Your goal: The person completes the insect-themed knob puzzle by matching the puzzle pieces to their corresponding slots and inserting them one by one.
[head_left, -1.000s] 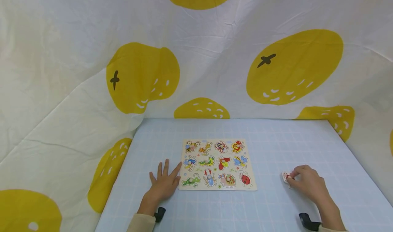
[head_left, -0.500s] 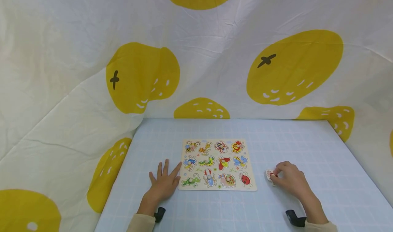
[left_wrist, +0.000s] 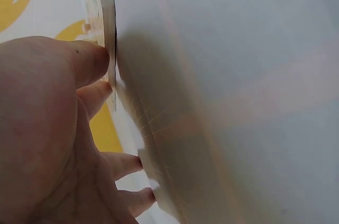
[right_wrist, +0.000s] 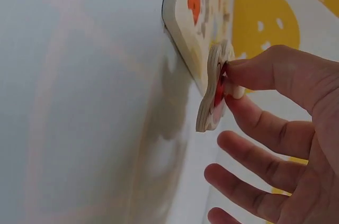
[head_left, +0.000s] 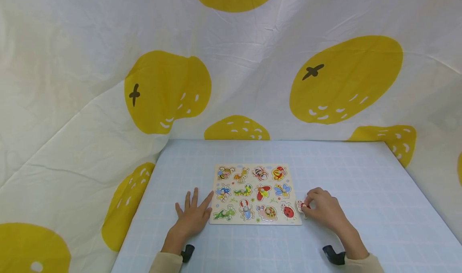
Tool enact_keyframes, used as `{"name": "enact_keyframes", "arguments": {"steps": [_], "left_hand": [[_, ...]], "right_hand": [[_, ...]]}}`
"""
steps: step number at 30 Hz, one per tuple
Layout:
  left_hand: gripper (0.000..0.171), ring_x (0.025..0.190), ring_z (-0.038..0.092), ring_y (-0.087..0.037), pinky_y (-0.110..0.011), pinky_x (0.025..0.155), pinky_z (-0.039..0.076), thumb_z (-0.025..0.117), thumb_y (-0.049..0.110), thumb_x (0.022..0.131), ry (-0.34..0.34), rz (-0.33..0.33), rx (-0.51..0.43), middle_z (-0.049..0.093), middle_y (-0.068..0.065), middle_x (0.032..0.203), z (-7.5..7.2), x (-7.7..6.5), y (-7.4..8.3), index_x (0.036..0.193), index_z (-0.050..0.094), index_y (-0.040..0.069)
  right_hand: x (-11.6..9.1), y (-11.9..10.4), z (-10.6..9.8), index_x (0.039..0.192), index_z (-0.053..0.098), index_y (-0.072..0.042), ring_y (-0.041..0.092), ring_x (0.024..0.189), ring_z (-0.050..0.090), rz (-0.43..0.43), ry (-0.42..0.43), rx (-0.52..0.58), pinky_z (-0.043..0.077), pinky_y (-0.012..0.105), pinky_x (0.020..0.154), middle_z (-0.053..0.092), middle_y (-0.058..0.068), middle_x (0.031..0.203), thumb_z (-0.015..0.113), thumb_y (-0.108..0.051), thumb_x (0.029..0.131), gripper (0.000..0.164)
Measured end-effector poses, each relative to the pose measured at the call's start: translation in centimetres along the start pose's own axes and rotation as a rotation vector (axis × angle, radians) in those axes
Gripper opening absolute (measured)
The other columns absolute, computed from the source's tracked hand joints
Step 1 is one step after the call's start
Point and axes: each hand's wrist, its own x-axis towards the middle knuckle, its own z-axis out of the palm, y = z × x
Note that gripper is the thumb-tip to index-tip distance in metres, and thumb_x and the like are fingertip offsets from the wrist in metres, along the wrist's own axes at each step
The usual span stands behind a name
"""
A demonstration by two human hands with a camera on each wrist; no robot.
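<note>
A wooden peg puzzle board (head_left: 234,221) with insect pictures lies flat on the table. My right hand (head_left: 325,209) pinches a puzzle piece (head_left: 301,208) just off the board's right edge, beside the printed ladybug (head_left: 288,211). In the right wrist view, thumb and index finger hold the red-painted wooden piece (right_wrist: 212,89) by its knob, above the tabletop. The other fingers are spread. My left hand (head_left: 193,216) rests flat at the board's left side, fingers spread. In the left wrist view, its thumb and a finger touch the edge of the board (left_wrist: 108,23).
Several knobbed insect pieces, such as a snail (head_left: 268,212) and a green grasshopper (head_left: 224,213), sit in the board. The table (head_left: 252,249) has a pale blue checked cover. A white cloth (head_left: 249,84) with yellow fruit prints hangs behind and at the sides.
My right hand has moved left with the puzzle piece, from the right part of the table to the board's right edge. My left hand and the board have stayed in place.
</note>
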Motion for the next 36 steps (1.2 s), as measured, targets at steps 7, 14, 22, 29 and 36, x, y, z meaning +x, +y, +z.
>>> {"name": "enact_keyframes", "arguments": {"steps": [7, 14, 22, 29, 36], "left_hand": [[0.054, 0.147, -0.002, -0.051, -0.080, 0.103, -0.003, 0.050, 0.036, 0.104, 0.010, 0.007, 0.000, 0.008, -0.024, 0.164, 0.0, -0.1, 0.0, 0.157, 0.035, 0.032], [0.054, 0.147, -0.001, -0.051, -0.080, 0.103, -0.002, 0.051, 0.036, 0.104, 0.016, 0.014, 0.008, 0.009, -0.025, 0.164, 0.0, -0.1, 0.0, 0.156, 0.036, 0.031], [0.054, 0.147, -0.001, -0.051, -0.081, 0.103, -0.002, 0.050, 0.036, 0.104, 0.019, 0.019, 0.015, 0.009, -0.025, 0.164, 0.1, -0.1, -0.1, 0.156, 0.036, 0.032], [0.055, 0.147, -0.001, -0.051, -0.080, 0.103, -0.003, 0.050, 0.037, 0.104, 0.012, 0.007, 0.027, 0.008, -0.024, 0.164, 0.1, 0.0, 0.0, 0.157, 0.035, 0.032], [0.055, 0.147, -0.001, -0.051, -0.080, 0.104, -0.002, 0.051, 0.037, 0.104, 0.010, -0.003, 0.037, 0.008, -0.024, 0.164, 0.0, -0.1, 0.1, 0.157, 0.035, 0.032]], "right_hand": [[0.2, -1.6, 0.7, 0.067, 0.060, -0.022, 0.036, 0.102, 0.060, -0.064, -0.006, -0.025, 0.050, 0.056, 0.079, 0.066, 0.013, 0.110, 0.081, -0.023, 0.078, 0.024], [0.5, -2.4, 1.2, 0.065, 0.059, -0.022, 0.033, 0.099, 0.060, -0.093, 0.011, -0.032, 0.050, 0.052, 0.079, 0.065, 0.011, 0.108, 0.082, -0.023, 0.077, 0.025], [0.6, -3.0, 1.7, 0.064, 0.058, -0.024, 0.029, 0.093, 0.059, -0.134, 0.027, -0.030, 0.048, 0.046, 0.074, 0.065, 0.007, 0.103, 0.082, -0.023, 0.076, 0.027], [0.9, -3.3, 2.0, 0.064, 0.057, -0.025, 0.029, 0.093, 0.060, -0.158, 0.025, -0.063, 0.049, 0.046, 0.071, 0.065, 0.007, 0.104, 0.082, -0.026, 0.076, 0.027], [1.1, -3.5, 1.8, 0.065, 0.059, -0.024, 0.029, 0.094, 0.058, -0.142, 0.002, -0.070, 0.049, 0.048, 0.071, 0.065, 0.007, 0.104, 0.082, -0.026, 0.077, 0.026]]}}
